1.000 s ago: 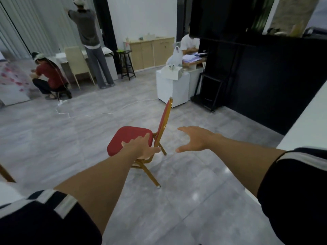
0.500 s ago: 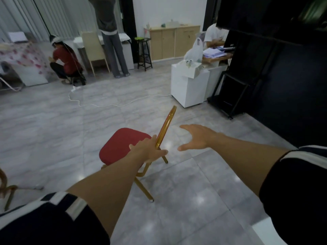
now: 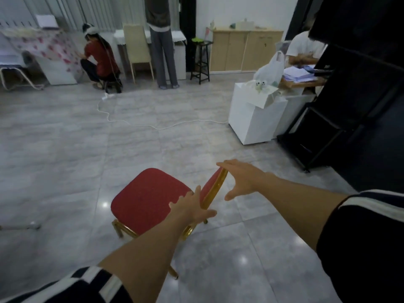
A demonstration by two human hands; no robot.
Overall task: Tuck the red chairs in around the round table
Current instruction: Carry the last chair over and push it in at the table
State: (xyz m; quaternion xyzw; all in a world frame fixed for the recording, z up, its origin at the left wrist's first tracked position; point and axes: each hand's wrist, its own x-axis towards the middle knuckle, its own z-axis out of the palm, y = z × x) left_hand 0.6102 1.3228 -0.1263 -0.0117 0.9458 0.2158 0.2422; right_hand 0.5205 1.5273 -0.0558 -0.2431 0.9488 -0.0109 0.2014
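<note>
head view: red chair (image 3: pixel 148 197) seat seemingly faces left.

Chair (image 3: pixel 150 200) stands on floor (image 3: pixel 65 160), low centre of view, backrest to the right of its seat. Left hand (image 3: pixel 190 208) over the seat's rear edge, beside the backrest's lower part. Right hand (image 3: pixel 242 178) at the backrest's top, on its right side. Cable (image 3: pixel 153 125) runs across floor behind chair, toward cabinet (image 3: pixel 253 119) at right. Bag (image 3: pixel 271 71) on top of things behind cabinet. Stool (image 3: pixel 201 60) and sideboard (image 3: pixel 242 51) against far wall. Crouching person (image 3: pixel 98 60) far left; standing person (image 3: pixel 161 44) right of them.
</note>
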